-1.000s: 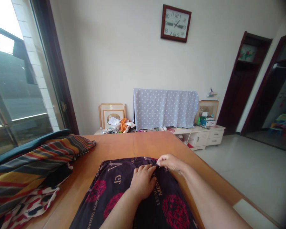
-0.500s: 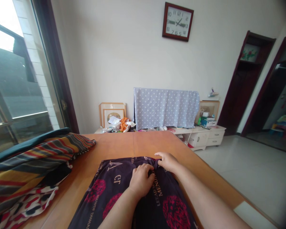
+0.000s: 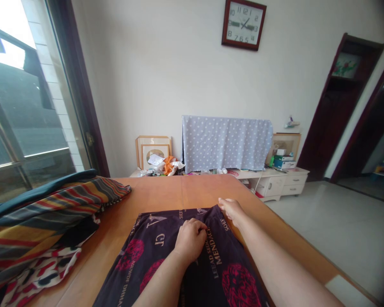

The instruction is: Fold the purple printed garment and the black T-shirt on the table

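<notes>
Dark printed cloth (image 3: 160, 243) lying lengthwise on wooden table (image 3: 179, 192), long axis running away from the person | left hand (image 3: 190, 241) pressing curled fingers onto it | right hand (image 3: 232, 211) reaching its far edge, pinch unclear

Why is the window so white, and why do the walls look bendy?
In the head view, daylight washes the tall glass window out to white; the dark wooden door frame leans and looks stretched, probably from a wide lens; the picture's corners fall dark.
</notes>
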Demonstrator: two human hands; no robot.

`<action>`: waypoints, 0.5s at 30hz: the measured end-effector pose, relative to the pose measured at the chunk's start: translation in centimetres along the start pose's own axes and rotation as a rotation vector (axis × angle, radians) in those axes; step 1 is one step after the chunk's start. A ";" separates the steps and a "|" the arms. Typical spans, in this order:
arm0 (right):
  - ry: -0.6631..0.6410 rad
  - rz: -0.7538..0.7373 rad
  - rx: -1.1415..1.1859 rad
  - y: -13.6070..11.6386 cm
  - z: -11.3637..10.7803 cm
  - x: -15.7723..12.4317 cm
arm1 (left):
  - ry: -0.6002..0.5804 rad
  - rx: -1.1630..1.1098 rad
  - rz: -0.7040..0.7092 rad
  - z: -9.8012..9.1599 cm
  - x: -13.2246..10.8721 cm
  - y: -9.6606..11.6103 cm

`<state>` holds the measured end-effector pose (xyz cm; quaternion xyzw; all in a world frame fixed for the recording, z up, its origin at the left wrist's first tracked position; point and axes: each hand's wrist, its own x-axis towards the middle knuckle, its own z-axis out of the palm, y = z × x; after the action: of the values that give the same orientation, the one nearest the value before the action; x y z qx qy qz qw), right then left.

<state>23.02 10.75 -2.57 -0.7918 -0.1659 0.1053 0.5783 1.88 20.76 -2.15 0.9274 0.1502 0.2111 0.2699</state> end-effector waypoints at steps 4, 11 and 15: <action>0.016 -0.029 -0.004 0.2 0.8 0.4 | 0.007 -0.013 0.003 0.1 0.1 -0.1; 0.104 -0.069 -0.113 1.5 0.8 1.8 | 0.001 -0.027 -0.013 0.0 0.1 0.0; 0.087 -0.077 -0.249 2.1 0.2 2.1 | -0.006 -0.028 -0.015 -0.3 0.0 0.3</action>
<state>25.19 11.18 -4.62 -0.8542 -0.1826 0.0272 0.4860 1.81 20.62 -1.78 0.9229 0.1536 0.2083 0.2851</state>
